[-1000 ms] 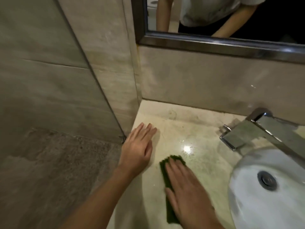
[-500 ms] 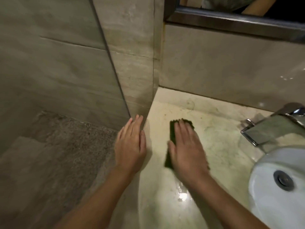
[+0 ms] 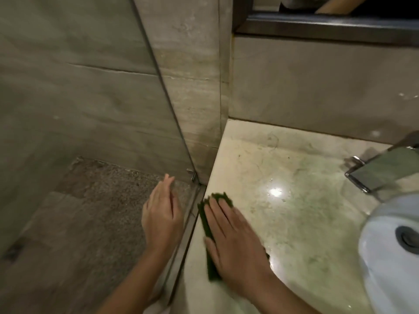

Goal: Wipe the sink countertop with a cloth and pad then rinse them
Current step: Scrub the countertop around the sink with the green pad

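Note:
A dark green scouring pad (image 3: 207,225) lies flat on the pale marble countertop (image 3: 283,177) at its left edge. My right hand (image 3: 235,241) presses down on the pad with fingers spread flat, covering most of it. My left hand (image 3: 162,209) hovers empty, fingers extended, just left of the counter edge, in front of the glass panel. The wet counter shows greenish smears and a light glare. No cloth is visible.
A white sink basin (image 3: 390,252) with a metal drain (image 3: 408,239) sits at the right, a chrome faucet (image 3: 383,171) above it. A glass shower panel (image 3: 90,109) borders the counter on the left. A mirror frame (image 3: 328,28) hangs on the back wall.
My right hand has slid the pad back toward me and to the counter's left edge. My left hand has come off the counter and now hangs beside it.

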`<action>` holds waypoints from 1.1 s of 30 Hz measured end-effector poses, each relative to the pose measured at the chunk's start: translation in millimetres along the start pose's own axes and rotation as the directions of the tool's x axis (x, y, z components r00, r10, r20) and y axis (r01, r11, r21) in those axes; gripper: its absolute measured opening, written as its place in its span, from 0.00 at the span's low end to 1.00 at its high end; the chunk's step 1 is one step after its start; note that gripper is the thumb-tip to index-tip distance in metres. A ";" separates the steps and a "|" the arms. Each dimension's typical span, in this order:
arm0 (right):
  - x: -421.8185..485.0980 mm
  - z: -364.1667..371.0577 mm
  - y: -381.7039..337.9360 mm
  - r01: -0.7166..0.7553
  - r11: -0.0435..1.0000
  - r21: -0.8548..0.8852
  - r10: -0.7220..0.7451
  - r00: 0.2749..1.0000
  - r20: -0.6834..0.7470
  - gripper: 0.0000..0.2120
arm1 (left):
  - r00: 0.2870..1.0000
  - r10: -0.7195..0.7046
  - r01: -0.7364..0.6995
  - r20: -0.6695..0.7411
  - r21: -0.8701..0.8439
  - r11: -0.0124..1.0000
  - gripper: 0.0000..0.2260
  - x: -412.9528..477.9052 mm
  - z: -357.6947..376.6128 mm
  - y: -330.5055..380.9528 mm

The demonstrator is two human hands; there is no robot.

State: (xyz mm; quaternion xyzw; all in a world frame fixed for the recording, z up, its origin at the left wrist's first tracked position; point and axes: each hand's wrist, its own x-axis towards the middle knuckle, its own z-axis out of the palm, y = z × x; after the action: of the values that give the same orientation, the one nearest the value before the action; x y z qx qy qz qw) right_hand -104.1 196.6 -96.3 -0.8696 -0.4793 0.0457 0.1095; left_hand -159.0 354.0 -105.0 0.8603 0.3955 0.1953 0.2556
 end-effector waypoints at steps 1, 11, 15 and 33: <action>-18.4 -3.4 11.7 0.007 1.000 -0.021 -0.006 0.999 0.038 0.27 | 1.000 0.021 -0.021 0.015 -0.002 1.000 0.20 -1.7 -1.3 2.1; -36.2 -4.8 5.8 0.036 0.999 0.020 -0.037 0.998 0.053 0.28 | 0.976 0.191 -0.187 0.100 -0.054 0.981 0.20 -15.8 16.9 31.8; -51.9 -13.8 72.9 -0.195 0.979 -0.066 0.195 0.981 -0.014 0.27 | 0.964 0.243 -0.240 0.103 -0.043 0.970 0.20 -18.0 22.2 41.2; -110.4 -26.7 89.9 -0.062 0.997 -0.042 0.066 0.994 0.083 0.28 | 0.878 0.403 -0.410 0.258 -0.029 0.912 0.21 -36.3 66.1 96.3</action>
State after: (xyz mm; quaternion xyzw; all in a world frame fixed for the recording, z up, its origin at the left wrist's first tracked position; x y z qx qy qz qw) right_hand -84.3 53.1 -94.2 -0.8838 -0.4562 0.0764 0.0705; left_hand -89.6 253.2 -105.1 0.9453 0.1721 0.1255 0.2470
